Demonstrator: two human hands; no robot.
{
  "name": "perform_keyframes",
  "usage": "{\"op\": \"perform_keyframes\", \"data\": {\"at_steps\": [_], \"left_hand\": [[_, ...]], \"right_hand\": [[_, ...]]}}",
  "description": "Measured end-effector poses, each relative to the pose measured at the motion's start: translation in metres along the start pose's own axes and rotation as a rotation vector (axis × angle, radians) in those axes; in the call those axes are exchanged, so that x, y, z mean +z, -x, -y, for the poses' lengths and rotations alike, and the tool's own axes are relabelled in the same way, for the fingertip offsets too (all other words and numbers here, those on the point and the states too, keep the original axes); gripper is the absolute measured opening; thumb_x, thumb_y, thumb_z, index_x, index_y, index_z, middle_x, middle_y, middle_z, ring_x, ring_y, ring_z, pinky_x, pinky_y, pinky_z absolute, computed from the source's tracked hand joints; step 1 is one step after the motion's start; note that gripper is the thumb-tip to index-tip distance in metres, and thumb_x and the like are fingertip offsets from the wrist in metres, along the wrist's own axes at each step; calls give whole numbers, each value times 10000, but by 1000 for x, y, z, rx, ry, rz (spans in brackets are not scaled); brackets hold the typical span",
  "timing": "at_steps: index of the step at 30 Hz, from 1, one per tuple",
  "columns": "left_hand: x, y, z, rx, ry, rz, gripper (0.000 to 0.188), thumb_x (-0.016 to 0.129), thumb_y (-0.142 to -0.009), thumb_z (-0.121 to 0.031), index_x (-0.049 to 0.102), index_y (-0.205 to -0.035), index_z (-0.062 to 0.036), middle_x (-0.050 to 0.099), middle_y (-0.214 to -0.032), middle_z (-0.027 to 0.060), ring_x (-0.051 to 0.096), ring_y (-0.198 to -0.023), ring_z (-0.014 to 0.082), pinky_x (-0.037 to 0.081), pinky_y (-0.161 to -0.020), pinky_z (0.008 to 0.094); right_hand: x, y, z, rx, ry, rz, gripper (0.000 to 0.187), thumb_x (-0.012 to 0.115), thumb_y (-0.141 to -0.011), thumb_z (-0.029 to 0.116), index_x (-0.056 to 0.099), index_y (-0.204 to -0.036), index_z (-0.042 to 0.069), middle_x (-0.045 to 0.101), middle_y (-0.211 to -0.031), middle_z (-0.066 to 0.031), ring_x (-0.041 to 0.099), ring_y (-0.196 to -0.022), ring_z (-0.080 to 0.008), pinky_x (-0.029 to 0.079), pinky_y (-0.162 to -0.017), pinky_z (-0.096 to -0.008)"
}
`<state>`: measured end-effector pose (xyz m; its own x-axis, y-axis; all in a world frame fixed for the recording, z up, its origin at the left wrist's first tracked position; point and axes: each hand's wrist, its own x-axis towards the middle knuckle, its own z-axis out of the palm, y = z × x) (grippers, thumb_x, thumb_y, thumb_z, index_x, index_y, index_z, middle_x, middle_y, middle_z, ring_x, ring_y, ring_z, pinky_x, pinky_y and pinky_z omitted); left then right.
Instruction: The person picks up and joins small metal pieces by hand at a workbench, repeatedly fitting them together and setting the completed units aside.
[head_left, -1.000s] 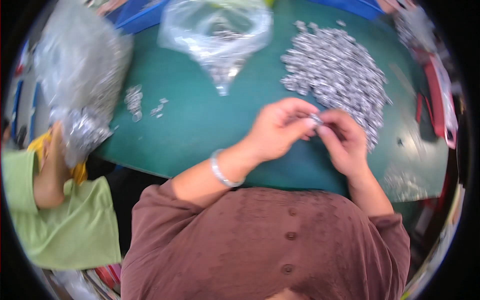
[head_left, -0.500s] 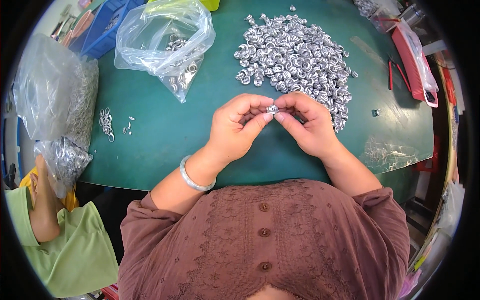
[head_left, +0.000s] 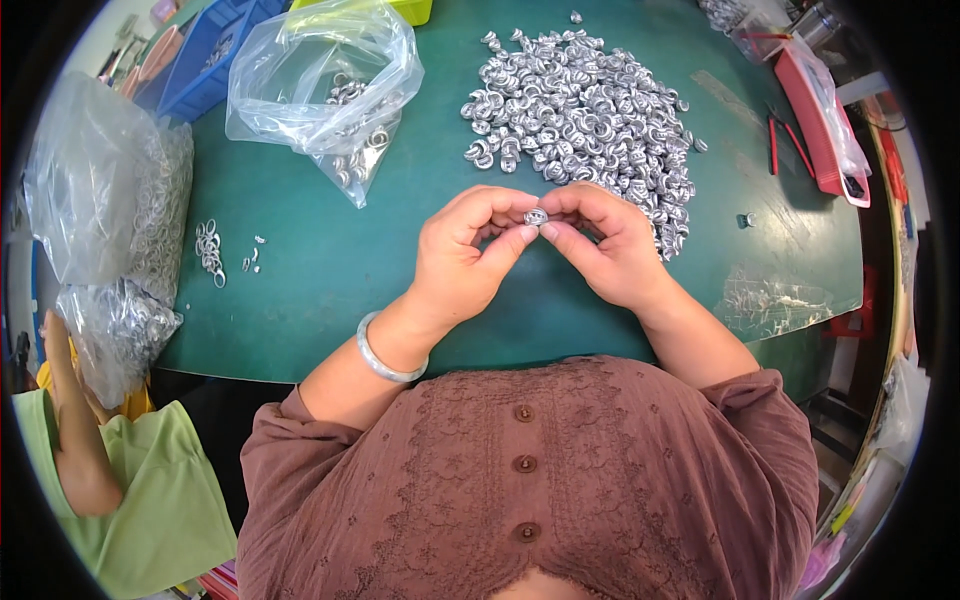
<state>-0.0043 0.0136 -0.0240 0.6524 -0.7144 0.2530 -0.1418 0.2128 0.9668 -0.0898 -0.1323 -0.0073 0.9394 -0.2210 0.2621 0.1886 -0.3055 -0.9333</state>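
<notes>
Between my two hands, a small silvery metal ring-like piece is pinched at the fingertips, just above the green table. My left hand grips its left side with thumb and forefinger. From the other side, the thumb and forefinger of my right hand press on it. Its fine shape is too small to make out. Behind and beyond my right hand lies a large heap of similar silvery pieces. One clear plastic bag, its mouth open, stands beyond my left hand with shiny rings inside.
Small rings lie at the left, near a full plastic bag and a blue bin. Red-handled pliers rest by a pink basket at right. A co-worker in a green shirt sits at lower left.
Both hands keep their pinch on the small metal piece, which looks slightly turned. The whole view has shifted a little. The co-worker's arm at lower left has moved.
</notes>
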Motion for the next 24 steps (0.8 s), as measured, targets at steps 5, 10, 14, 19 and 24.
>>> {"op": "perform_keyframes", "data": {"at_steps": [5, 10, 14, 19, 24], "left_hand": [[2, 0, -3, -68, 123, -15, 231, 535, -788, 74, 514, -1013, 25, 571, -883, 53, 551, -818, 103, 459, -735, 222], [3, 0, -4, -69, 178, -31, 206, 534, -787, 73, 520, -986, 21, 582, -880, 57, 564, -816, 103, 466, -728, 221], [2, -1, -4, -72, 182, -16, 194, 538, -788, 73, 509, -973, 21, 574, -887, 63, 556, -818, 105, 461, -734, 223], [1, 1, -1, -60, 149, -10, 188, 539, -789, 71, 510, -968, 20, 576, -878, 59, 556, -813, 102, 458, -729, 221], [2, 0, -1, -45, 168, -31, 172, 541, -783, 72, 531, -943, 12, 597, -866, 56, 574, -792, 94, 471, -699, 209]], "right_hand": [[1, 0, -2, -9, 10, 3, 139, 591, -756, 18, 576, -894, 7, 569, -796, -44, 538, -658, -99, 445, -581, -220], [0, -1, 0, -36, 53, 9, 138, 597, -750, 14, 573, -886, 8, 563, -785, -41, 540, -653, -99, 444, -572, -219], [0, -2, 0, -59, 41, 20, 144, 599, -744, 4, 572, -885, 11, 559, -781, -43, 545, -654, -101, 444, -569, -218], [1, -1, -1, -70, 49, 18, 143, 600, -742, 3, 573, -882, 11, 558, -779, -43, 542, -646, -100, 443, -565, -218], [0, -1, -1, -67, 77, 3, 122, 593, -752, 14, 576, -872, 10, 557, -766, -45, 533, -628, -103, 441, -559, -224]]}}
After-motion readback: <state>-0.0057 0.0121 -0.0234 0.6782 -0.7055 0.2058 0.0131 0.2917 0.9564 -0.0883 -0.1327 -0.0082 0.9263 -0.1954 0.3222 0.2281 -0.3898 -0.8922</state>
